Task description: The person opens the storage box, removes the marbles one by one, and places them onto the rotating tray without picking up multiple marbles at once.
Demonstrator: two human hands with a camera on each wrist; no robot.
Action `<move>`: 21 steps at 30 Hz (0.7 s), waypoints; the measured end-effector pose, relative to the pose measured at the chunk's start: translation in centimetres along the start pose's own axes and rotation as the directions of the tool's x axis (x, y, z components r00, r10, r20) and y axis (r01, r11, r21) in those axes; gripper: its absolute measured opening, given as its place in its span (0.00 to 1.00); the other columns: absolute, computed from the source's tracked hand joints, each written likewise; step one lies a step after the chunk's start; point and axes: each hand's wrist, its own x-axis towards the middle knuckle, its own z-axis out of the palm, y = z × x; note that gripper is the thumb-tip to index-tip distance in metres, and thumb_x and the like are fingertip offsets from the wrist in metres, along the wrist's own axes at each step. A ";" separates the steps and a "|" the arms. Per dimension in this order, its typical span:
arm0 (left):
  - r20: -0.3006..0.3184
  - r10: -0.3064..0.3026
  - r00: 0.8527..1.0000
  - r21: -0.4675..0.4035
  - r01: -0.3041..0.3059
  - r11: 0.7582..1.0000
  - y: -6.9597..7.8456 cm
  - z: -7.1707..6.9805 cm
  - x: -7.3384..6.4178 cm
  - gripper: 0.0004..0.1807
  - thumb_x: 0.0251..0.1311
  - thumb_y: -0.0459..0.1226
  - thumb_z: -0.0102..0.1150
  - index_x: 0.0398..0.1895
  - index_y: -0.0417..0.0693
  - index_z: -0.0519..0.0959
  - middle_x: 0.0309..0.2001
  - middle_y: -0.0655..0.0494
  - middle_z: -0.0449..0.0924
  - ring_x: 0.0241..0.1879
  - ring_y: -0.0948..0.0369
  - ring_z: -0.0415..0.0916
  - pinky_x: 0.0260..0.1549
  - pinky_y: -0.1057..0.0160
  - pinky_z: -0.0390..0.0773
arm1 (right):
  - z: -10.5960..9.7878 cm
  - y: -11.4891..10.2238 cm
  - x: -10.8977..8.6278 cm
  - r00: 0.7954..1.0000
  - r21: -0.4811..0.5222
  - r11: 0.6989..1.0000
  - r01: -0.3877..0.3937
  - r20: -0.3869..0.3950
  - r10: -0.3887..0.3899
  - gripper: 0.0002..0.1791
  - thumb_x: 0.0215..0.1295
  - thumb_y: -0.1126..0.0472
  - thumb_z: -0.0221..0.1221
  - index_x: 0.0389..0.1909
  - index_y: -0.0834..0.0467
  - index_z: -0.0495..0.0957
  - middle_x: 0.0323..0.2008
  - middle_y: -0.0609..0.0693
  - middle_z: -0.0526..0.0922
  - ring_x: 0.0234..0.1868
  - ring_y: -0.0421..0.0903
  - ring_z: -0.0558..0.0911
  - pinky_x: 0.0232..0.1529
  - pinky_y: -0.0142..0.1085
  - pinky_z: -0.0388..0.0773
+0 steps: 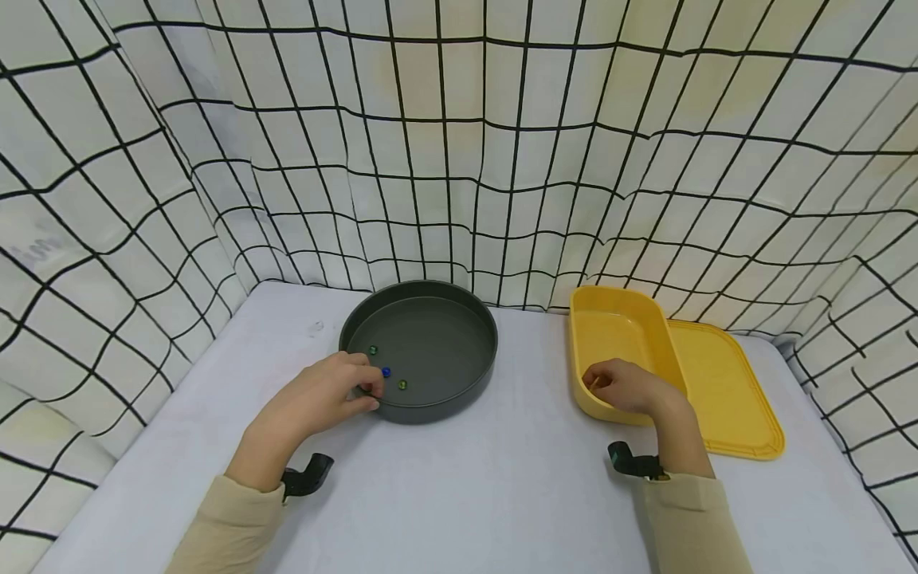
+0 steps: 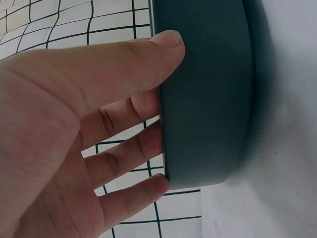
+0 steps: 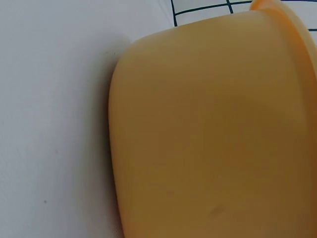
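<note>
My left hand (image 1: 331, 396) grips the near left rim of a round dark grey pan (image 1: 452, 351). In the left wrist view, the thumb (image 2: 166, 47) presses on the pan's outer wall while the fingers (image 2: 141, 144) go over the rim. Three small marbles lie in the pan near that hand: a green marble (image 1: 373, 350), a blue marble (image 1: 386, 372) and a yellow-green marble (image 1: 402, 384). My right hand (image 1: 631, 387) reaches over the near wall into a yellow tub (image 1: 617, 307), fingers bent downward. I cannot tell whether its fingertips hold anything. The right wrist view shows only the tub's outer wall (image 3: 208, 129).
A flat yellow lid (image 1: 727, 383) lies right of the tub, partly under its edge. White cloth (image 1: 488, 494) covers the table. Behind and at both sides stand white walls with black netting (image 1: 459, 159). Each wrist wears a black camera mount (image 1: 308, 474).
</note>
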 end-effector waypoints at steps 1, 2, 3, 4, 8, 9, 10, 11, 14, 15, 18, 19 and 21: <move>0.002 -0.003 1.000 -0.001 0.003 1.000 0.0 0.0 0.0 0.11 0.54 0.37 0.74 0.29 0.65 0.80 0.33 0.67 0.75 0.35 0.61 0.74 0.34 0.62 0.75 | 0.0 0.0 0.0 1.000 0.002 1.000 0.001 0.001 -0.001 0.09 0.65 0.67 0.54 0.43 0.57 0.80 0.33 0.49 0.78 0.38 0.48 0.74 0.39 0.38 0.71; 0.003 -0.003 1.000 0.000 0.003 1.000 0.0 0.0 0.0 0.11 0.54 0.37 0.74 0.29 0.65 0.80 0.33 0.67 0.75 0.35 0.61 0.75 0.34 0.62 0.75 | 0.1 0.0 0.0 1.000 0.002 1.000 0.001 -0.001 -0.001 0.09 0.65 0.67 0.54 0.42 0.58 0.80 0.33 0.49 0.78 0.38 0.48 0.74 0.39 0.38 0.71; 0.004 -0.004 1.000 0.003 0.004 1.000 0.1 0.0 0.0 0.11 0.54 0.37 0.74 0.29 0.65 0.80 0.33 0.66 0.75 0.36 0.61 0.75 0.34 0.62 0.75 | 0.1 0.0 -0.1 1.000 0.002 1.000 0.003 -0.002 -0.003 0.08 0.65 0.67 0.54 0.42 0.58 0.80 0.33 0.49 0.78 0.37 0.48 0.74 0.38 0.38 0.71; 0.004 -0.005 1.000 0.003 0.005 1.000 0.1 0.0 0.1 0.11 0.54 0.37 0.74 0.29 0.65 0.80 0.33 0.66 0.75 0.36 0.61 0.75 0.34 0.62 0.75 | 0.1 0.0 -0.1 1.000 0.000 1.000 0.001 -0.005 -0.001 0.08 0.65 0.67 0.55 0.42 0.58 0.80 0.32 0.49 0.78 0.37 0.48 0.74 0.38 0.38 0.71; 0.001 -0.007 1.000 0.005 0.007 1.000 0.1 0.0 0.1 0.11 0.54 0.37 0.74 0.29 0.64 0.81 0.33 0.66 0.75 0.36 0.61 0.75 0.34 0.61 0.75 | 0.1 -0.1 -0.1 1.000 -0.005 1.000 -0.009 -0.011 0.009 0.09 0.65 0.67 0.55 0.43 0.58 0.80 0.34 0.50 0.79 0.38 0.48 0.74 0.39 0.38 0.71; 0.001 -0.007 1.000 0.007 0.007 1.000 0.1 0.0 0.1 0.11 0.54 0.37 0.74 0.29 0.64 0.81 0.33 0.66 0.75 0.36 0.61 0.75 0.34 0.61 0.75 | 0.1 -0.1 0.0 1.000 -0.005 1.000 -0.014 -0.012 0.014 0.09 0.65 0.67 0.55 0.43 0.58 0.80 0.34 0.50 0.79 0.38 0.48 0.74 0.39 0.38 0.72; 0.000 -0.007 1.000 0.008 0.007 1.000 0.2 0.1 0.1 0.11 0.54 0.37 0.74 0.29 0.64 0.81 0.34 0.66 0.75 0.36 0.61 0.75 0.34 0.61 0.75 | 0.1 -0.1 -0.1 1.000 -0.005 1.000 -0.019 -0.012 0.019 0.10 0.64 0.67 0.55 0.44 0.58 0.80 0.34 0.50 0.79 0.39 0.48 0.74 0.40 0.38 0.72; -0.002 -0.006 1.000 0.008 0.006 1.000 0.1 0.1 0.1 0.11 0.54 0.37 0.74 0.29 0.64 0.81 0.34 0.66 0.75 0.36 0.61 0.75 0.34 0.61 0.75 | 0.2 -0.2 -0.1 1.000 -0.004 1.000 -0.023 -0.012 0.023 0.10 0.64 0.67 0.55 0.44 0.58 0.80 0.35 0.50 0.79 0.39 0.48 0.74 0.39 0.38 0.72; -0.007 -0.003 1.000 0.012 0.003 1.000 0.1 0.1 0.1 0.11 0.53 0.37 0.74 0.29 0.64 0.81 0.34 0.66 0.76 0.37 0.61 0.75 0.35 0.61 0.75 | 0.2 -0.2 -0.1 0.999 0.003 0.999 -0.043 -0.018 0.043 0.09 0.64 0.67 0.56 0.43 0.58 0.80 0.33 0.50 0.78 0.38 0.48 0.74 0.39 0.38 0.71; -0.009 -0.002 1.000 0.013 0.002 1.000 0.1 0.1 0.1 0.11 0.53 0.37 0.74 0.29 0.64 0.80 0.34 0.66 0.76 0.37 0.61 0.75 0.35 0.61 0.75 | 0.3 -0.3 -0.1 0.999 0.002 0.999 -0.045 -0.020 0.045 0.08 0.64 0.67 0.56 0.42 0.58 0.80 0.32 0.50 0.78 0.38 0.48 0.74 0.38 0.38 0.71; -0.009 -0.001 1.000 0.012 0.002 1.000 0.1 0.1 0.1 0.11 0.53 0.37 0.74 0.29 0.64 0.81 0.34 0.66 0.76 0.37 0.61 0.75 0.35 0.61 0.75 | 0.3 -0.3 0.0 0.998 0.001 0.999 -0.053 -0.024 0.053 0.07 0.64 0.67 0.56 0.40 0.58 0.80 0.31 0.50 0.77 0.37 0.48 0.74 0.37 0.38 0.70; -0.008 -0.002 1.000 0.012 0.003 1.000 0.1 0.1 0.1 0.11 0.53 0.37 0.74 0.29 0.64 0.81 0.34 0.66 0.76 0.37 0.61 0.75 0.35 0.61 0.75 | 0.3 -0.3 0.0 0.998 -0.001 0.999 -0.053 -0.024 0.053 0.07 0.64 0.67 0.55 0.40 0.58 0.80 0.31 0.49 0.77 0.37 0.48 0.74 0.37 0.38 0.70; -0.007 -0.004 1.000 0.013 0.004 1.000 0.1 0.1 0.1 0.11 0.53 0.37 0.74 0.29 0.64 0.81 0.34 0.66 0.76 0.37 0.61 0.75 0.35 0.61 0.75 | 0.4 -0.3 0.1 0.998 -0.002 0.998 -0.058 -0.023 0.058 0.08 0.64 0.67 0.55 0.41 0.58 0.80 0.31 0.50 0.77 0.38 0.48 0.74 0.38 0.38 0.70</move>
